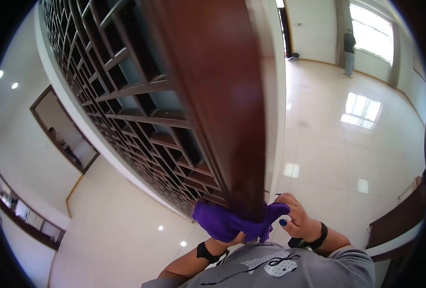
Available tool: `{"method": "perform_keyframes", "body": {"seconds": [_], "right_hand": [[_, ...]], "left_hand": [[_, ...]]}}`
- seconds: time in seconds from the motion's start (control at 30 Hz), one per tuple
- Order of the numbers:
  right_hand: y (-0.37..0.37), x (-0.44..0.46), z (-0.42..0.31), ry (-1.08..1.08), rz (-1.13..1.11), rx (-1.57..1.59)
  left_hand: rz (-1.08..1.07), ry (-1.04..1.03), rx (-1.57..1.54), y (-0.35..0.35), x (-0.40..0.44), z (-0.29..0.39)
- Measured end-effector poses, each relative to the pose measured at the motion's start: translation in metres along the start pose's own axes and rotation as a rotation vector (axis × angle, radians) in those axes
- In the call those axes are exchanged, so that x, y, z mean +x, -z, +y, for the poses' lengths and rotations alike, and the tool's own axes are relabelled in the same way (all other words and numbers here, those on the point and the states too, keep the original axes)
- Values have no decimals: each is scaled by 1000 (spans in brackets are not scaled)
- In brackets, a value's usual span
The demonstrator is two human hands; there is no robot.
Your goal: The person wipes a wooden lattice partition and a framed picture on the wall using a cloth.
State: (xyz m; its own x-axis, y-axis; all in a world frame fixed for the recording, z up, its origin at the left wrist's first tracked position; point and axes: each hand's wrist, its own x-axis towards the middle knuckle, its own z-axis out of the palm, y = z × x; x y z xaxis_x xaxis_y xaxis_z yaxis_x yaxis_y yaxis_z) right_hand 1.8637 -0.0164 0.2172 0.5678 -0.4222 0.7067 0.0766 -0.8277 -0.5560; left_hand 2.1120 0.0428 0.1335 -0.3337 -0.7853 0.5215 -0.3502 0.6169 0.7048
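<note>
A purple cloth [227, 224] is wrapped around the lower end of a dark reddish-brown wooden post [217, 86], which edges a lattice screen. My left hand [232, 240] is mostly covered by this cloth and grips it on the left side of the post. On the right, my right hand [297, 218] holds the other end of the cloth between curled fingers and a thumb with a dark blue nail. Both wrists wear dark bands. The folds hide most of my left fingers.
The dark lattice screen [145, 115] rises at the left of the post. Glossy pale floor tiles [328, 158] stretch to the right, where a person [349, 50] stands near a window. Dark wooden furniture [397, 221] stands at lower right. Another person [59, 140] shows through a framed opening.
</note>
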Motion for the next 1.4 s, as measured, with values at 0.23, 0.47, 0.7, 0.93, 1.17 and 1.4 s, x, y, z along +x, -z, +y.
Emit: {"method": "perform_keyframes", "body": {"seconds": [0.23,0.47,0.7,0.93,1.17,1.4], "right_hand": [[40,-9,32,41,-278,177],[42,-7,47,159,-386,310],[44,-22,57,165,-383,420],[46,-34,58,94,-183,467],[54,-43,60,21,-25,420],[62,-37,48,-49,-169,376]], "left_hand": [[82,98,59,-30,26,40],[413,124,-141,-36,49,95],[599,149,-6,-54,53,108],[709,163,149,-57,50,98],[745,146,160,-64,55,101],[766,46,-111,-66,65,111]]}}
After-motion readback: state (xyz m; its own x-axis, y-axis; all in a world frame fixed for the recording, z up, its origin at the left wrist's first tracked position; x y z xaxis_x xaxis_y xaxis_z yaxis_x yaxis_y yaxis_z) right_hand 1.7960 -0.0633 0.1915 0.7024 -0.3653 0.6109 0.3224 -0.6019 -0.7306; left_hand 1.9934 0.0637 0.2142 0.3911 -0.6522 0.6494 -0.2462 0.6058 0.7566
